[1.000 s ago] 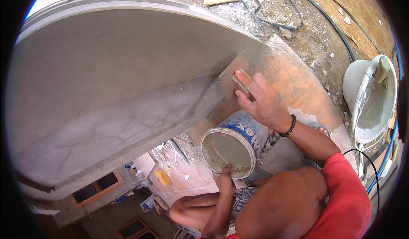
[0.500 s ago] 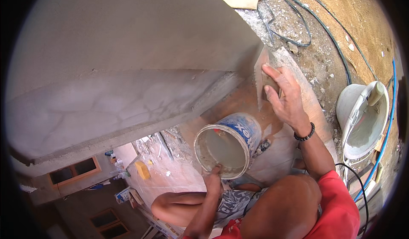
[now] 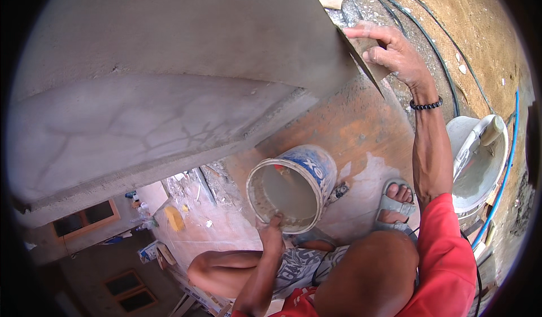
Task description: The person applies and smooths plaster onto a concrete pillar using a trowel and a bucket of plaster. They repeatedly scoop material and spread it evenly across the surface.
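My left hand (image 3: 271, 235) grips the near rim of a blue-and-white plastic bucket (image 3: 319, 173), thumb over the edge. The bucket is tilted toward me, with wet grey cement mix (image 3: 291, 193) inside. At the upper right my right hand (image 3: 398, 54) is closed on a plastering trowel (image 3: 361, 63), its index finger stretched along it. The trowel's thin blade shows nearly edge-on against the right edge of the grey plastered wall (image 3: 226, 29). Most of the trowel's handle is hidden by my fingers.
On the right stands a white basin (image 3: 471, 187) of grey mix with a handled tool (image 3: 492, 130) in it. Black cables (image 3: 437, 40) and a blue hose (image 3: 512, 159) cross the ground. A plaster-stained board (image 3: 361, 128) lies under the bucket. A yellow block (image 3: 174, 218) sits at left.
My right hand has moved up and away with the trowel, whose blade has turned edge-on at the wall's edge. The bucket shifts slightly left in view, still held by my left hand.
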A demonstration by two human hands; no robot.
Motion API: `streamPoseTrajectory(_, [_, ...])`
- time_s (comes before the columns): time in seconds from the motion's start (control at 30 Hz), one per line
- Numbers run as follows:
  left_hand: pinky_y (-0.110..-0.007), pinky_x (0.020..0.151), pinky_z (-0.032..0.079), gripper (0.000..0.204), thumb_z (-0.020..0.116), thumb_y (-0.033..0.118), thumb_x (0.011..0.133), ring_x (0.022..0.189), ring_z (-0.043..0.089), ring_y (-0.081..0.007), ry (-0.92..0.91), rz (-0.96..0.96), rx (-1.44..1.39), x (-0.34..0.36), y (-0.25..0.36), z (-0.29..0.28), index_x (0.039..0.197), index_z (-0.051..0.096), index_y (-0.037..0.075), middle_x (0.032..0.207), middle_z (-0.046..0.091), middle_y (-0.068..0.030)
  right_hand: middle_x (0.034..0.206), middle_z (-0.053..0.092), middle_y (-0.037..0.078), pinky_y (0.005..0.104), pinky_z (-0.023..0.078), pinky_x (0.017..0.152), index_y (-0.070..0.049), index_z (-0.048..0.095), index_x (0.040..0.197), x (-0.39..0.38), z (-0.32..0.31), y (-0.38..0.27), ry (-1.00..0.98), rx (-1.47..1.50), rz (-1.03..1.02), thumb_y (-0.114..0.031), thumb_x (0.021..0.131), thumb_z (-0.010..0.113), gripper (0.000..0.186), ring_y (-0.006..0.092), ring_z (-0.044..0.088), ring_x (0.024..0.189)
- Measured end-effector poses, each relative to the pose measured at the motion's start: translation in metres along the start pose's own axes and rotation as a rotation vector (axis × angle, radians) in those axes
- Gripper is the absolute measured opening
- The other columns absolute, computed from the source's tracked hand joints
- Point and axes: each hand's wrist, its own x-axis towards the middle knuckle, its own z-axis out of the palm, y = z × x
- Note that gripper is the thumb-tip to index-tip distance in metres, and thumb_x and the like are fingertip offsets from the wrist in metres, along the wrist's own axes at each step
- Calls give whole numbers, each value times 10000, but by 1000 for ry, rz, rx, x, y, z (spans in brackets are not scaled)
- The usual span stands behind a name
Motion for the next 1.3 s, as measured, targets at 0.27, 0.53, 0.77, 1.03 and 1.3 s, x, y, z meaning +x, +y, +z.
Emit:
streamPoseTrajectory(0.27, [-355, 966, 472, 600, 603, -74, 777, 1067, 604, -252, -1, -9, 83, -4, 1, 6, 1355, 453, -22, 1217, 593, -133, 890, 662, 50, 274, 417, 613, -97, 670, 1287, -65, 3, 21, 399, -9, 372, -77, 764, 574, 532, 134, 474, 639])
streamPoseTrajectory(0.53, [-374, 925, 492, 572, 624, -77, 752, 1019, 618, -255, 115, -71, 173, 4, -5, -6, 1307, 491, -33, 1149, 614, -129, 942, 541, 108, 330, 514, 754, -99, 624, 1326, -88, 98, -41, 713, -109, 142, -17, 770, 698, 567, 246, 569, 827])
streamPoseTrajectory(0.77, [-367, 900, 505, 531, 630, -74, 753, 989, 634, -255, 163, -147, 215, 24, -13, -38, 1274, 530, -47, 1136, 635, -137, 999, 521, 139, 352, 493, 730, -94, 605, 1321, -31, 103, -57, 790, -43, -18, 69, 683, 723, 669, 274, 542, 853])
streamPoseTrajectory(1.03, [-350, 869, 515, 486, 641, -65, 759, 956, 645, -252, 192, -190, 269, 22, -10, -33, 1239, 565, -55, 1125, 650, -139, 929, 510, 79, 336, 474, 742, -172, 643, 1307, -45, 154, -42, 536, -140, -5, 6, 736, 690, 600, 230, 521, 870])
streamPoseTrajectory(1.3, [-325, 815, 519, 436, 710, -2, 765, 914, 638, -225, 204, -22, 444, 22, -24, -41, 1185, 607, -59, 1073, 662, -120, 950, 501, 86, 350, 473, 738, -175, 650, 1296, -5, 106, -72, 751, -95, -86, -32, 742, 705, 574, 248, 509, 838])
